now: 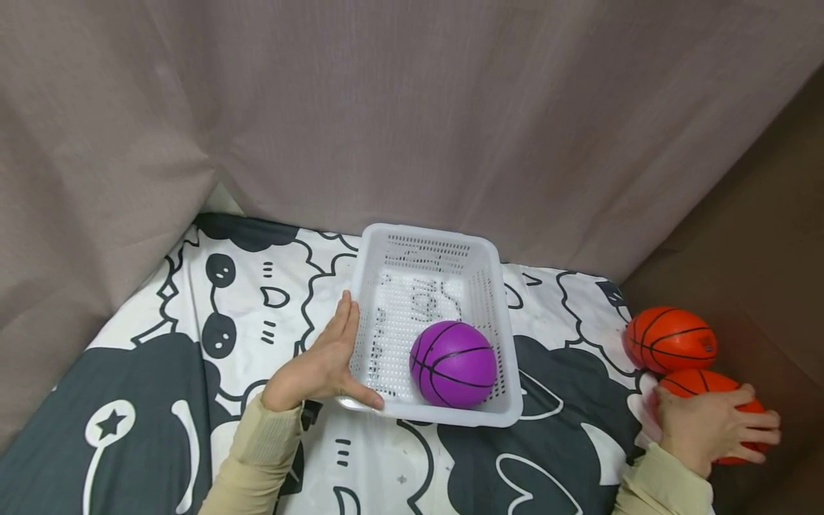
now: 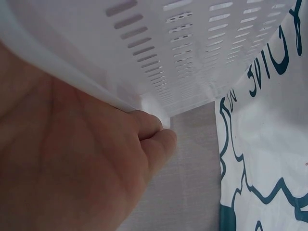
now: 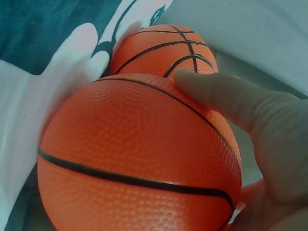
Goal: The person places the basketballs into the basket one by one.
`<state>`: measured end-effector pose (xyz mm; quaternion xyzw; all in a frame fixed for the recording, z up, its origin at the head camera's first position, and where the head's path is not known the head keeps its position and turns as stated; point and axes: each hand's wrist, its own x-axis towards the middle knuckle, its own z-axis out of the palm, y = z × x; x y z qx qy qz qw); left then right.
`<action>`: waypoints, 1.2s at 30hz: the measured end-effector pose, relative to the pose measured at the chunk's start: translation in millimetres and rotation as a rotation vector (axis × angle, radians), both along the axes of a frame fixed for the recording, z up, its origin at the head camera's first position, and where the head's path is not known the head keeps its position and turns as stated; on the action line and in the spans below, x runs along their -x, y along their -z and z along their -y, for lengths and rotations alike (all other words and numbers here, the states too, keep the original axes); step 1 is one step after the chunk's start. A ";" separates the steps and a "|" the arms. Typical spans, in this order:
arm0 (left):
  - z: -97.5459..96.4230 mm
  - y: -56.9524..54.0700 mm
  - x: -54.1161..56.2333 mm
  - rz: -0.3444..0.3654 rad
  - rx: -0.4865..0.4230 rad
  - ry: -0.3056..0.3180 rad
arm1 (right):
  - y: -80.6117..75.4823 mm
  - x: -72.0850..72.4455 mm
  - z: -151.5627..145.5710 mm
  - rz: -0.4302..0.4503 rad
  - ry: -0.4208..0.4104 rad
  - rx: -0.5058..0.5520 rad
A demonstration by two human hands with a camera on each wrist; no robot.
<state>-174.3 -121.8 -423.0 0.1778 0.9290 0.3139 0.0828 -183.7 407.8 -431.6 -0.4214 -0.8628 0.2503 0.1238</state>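
Note:
A white plastic basket (image 1: pixel 504 315) with slotted walls stands on the patterned cloth, a purple toy basketball (image 1: pixel 453 365) inside it near the front right. My left hand (image 1: pixel 322 365) rests against the basket's front left corner, fingers straight along the left side and thumb at the near rim. In the left wrist view those fingers (image 2: pixel 159 139) lie beside the outer wall. At the far right my right hand (image 1: pixel 714 425) grips an orange toy basketball (image 3: pixel 139 139), thumb and fingers curved round it. A second orange toy basketball (image 1: pixel 669 339) sits just behind, touching or nearly touching the held one.
Black-and-white cartoon cloth (image 1: pixel 367 465) covers the surface under the basket. A grey-brown fabric curtain (image 1: pixel 412 114) hangs close behind the basket. On the right, a darker brown panel (image 1: pixel 759 265) rises beside the orange balls.

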 end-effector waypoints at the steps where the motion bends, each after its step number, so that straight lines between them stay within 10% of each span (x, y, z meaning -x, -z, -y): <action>1: -0.1 0.1 0.0 -0.003 -0.001 0.001 | -0.8 0.2 0.0 0.012 -0.003 -0.003; 27: 0.1 1.4 -1.8 -0.016 0.000 0.001 | -34.0 2.4 31.6 0.006 -0.237 0.075; 36: -0.6 -0.5 -1.1 -0.003 -0.004 -0.002 | -39.5 7.5 56.5 -0.127 -0.277 0.073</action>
